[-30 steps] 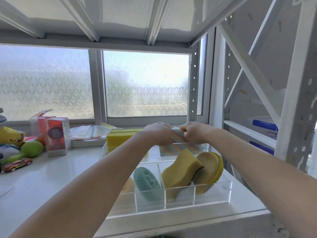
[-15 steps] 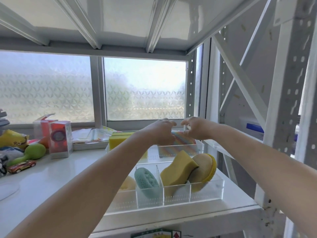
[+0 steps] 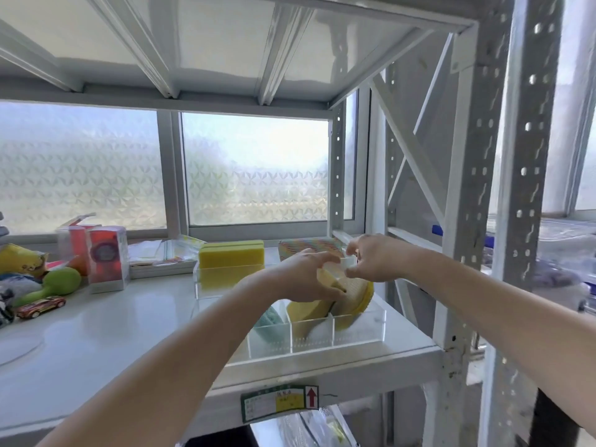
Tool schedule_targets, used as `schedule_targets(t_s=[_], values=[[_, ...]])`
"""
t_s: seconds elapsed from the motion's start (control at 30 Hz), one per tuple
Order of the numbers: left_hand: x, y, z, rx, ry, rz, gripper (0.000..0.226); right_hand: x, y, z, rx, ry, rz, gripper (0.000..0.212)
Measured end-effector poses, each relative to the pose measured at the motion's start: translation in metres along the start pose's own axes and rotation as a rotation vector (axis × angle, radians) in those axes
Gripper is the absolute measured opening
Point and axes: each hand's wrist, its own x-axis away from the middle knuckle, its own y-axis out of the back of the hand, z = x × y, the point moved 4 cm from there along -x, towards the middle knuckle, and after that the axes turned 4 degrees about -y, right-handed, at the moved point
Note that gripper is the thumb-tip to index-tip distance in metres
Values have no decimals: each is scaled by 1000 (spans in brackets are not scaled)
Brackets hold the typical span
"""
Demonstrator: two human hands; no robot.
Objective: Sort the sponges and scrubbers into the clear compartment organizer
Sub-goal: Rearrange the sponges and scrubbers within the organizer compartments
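Where the white shelf (image 3: 96,337) begins at the far left, toys lie in a loose cluster: a yellow soft toy (image 3: 19,261), a green toy (image 3: 59,282) and a small red toy car (image 3: 40,307). Just right of them stand two red-and-clear boxes (image 3: 103,258), with flat packets (image 3: 161,253) behind, near the frosted window.

Toward the middle, the clear compartment organizer (image 3: 358,330) sits at the shelf's right end. Its back left compartment holds upright yellow block sponges (image 3: 230,254); a striped multicolour cloth scrubber (image 3: 309,246) stands in the back right one. In the front row, a teal scrubber (image 3: 269,321) shows low down, partly hidden by the left forearm.

Over the front right compartments the two hands meet. The left hand (image 3: 303,275) curls its fingers round the top of a curvy yellow sponge (image 3: 309,309), which stands in a front compartment. Touching it on the right is a round yellow scrubber (image 3: 359,293) in the next compartment. The right hand (image 3: 371,258) hovers just above that scrubber with fingers loosely bent; I cannot tell whether it pinches anything.

A judgement of the risk: both yellow pieces lean across the thin divider, so pushing one down could drag the other into the wrong compartment. The light organizer sits near the shelf's front edge, and a firm push may slide it.
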Motion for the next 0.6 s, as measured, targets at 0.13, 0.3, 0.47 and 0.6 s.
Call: schedule_targets(t_s=[0.13, 0.3, 0.47, 0.6], values=[[3, -11, 7, -22, 47, 15, 75, 12, -18, -8, -1, -82, 73, 51], [5, -18, 15, 32, 58, -15, 73, 10, -31, -14, -301, -94, 83, 46], [3, -20, 16, 83, 20, -33, 67, 1, -37, -17, -430, -52, 98, 54], [1, -16, 14, 91, 4, -42, 71, -4, -31, -17, -472, -20, 137, 47]])
